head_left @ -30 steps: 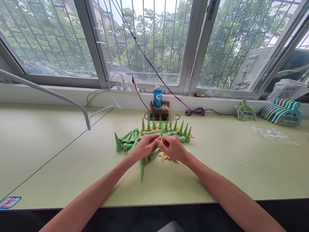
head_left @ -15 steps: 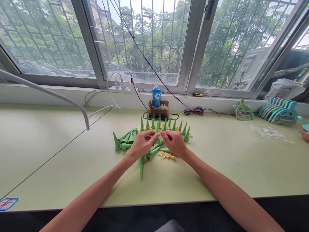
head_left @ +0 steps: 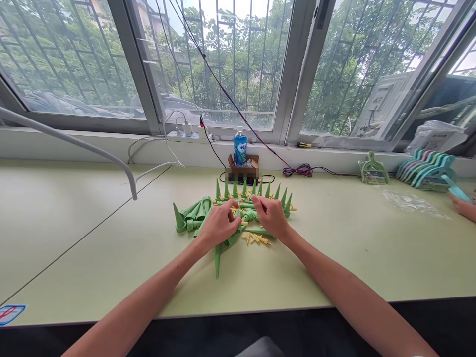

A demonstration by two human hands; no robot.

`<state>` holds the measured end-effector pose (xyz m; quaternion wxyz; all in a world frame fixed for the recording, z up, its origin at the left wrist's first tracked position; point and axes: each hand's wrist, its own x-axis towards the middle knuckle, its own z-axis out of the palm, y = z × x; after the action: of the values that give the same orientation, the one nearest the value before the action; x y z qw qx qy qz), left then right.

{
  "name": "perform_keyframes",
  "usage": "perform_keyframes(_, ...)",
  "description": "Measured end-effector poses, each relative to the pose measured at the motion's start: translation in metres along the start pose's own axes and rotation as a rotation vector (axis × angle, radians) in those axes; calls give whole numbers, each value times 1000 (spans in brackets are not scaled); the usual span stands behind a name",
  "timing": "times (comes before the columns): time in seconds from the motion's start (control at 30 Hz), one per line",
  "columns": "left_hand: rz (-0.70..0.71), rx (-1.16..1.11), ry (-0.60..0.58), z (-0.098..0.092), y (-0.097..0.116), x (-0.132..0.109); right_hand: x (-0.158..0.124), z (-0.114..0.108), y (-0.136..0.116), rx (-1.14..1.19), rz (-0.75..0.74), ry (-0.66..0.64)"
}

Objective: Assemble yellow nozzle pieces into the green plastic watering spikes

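Observation:
My left hand (head_left: pixel 219 221) is over the left middle of a pile of green plastic spikes (head_left: pixel 201 210). Its thumb and fingers are bent together beside a small yellow peg-like piece (head_left: pixel 244 223); what they pinch is hidden. My right hand (head_left: pixel 274 216) is closed at the pile's right side, thumb and forefinger pressed together in front of the standing row of green cones (head_left: pixel 277 192). Anything in it is too small to make out. Loose yellow pieces (head_left: pixel 260 240) lie below the right hand. One long green spike (head_left: pixel 217 260) points toward me.
A blue bottle (head_left: pixel 240 147) stands in a small cardboard box (head_left: pixel 254 163) behind the cones. Coiled cable (head_left: pixel 298 170) lies to its right. Several small dustpans (head_left: pixel 427 168) and a plastic bag (head_left: pixel 412 205) are farther right, near another person's hand (head_left: pixel 463 206). A white bent tube (head_left: pixel 111 153) overhangs the left.
My hands, together around an upright green spike before, have moved apart. The left fingers are lower, and the right is slightly higher. The other person's hand has moved further into view with a light-blue piece.

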<state>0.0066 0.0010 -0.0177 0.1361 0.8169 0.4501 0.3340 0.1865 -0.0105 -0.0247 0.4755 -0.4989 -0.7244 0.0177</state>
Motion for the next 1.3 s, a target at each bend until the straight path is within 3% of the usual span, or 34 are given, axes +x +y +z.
perform_keyframes(0.17, -5, 14, -54, 1, 0, -1, 0, 1, 0, -1, -3, -10)
perform_keyframes(0.77, 68, 66, -75, 9, -2, -4, -1, 3, 0, -2, -4, -11)
perform_keyframes(0.9, 58, 51, -33, 6, -1, -1, 0, 2, 1, -7, -2, -12)
perform_keyframes(1.0, 51, -2, 72, -1, 2, 1, 3, -3, 2, -14, -6, -16)
perform_keyframes(1.13, 34, -68, 208, -7, 5, 2, 9, -16, 7, -47, -50, -115)
perform_keyframes(1.3, 71, -68, 183, -3, 6, 0, 14, -30, 17, -127, -106, -366)
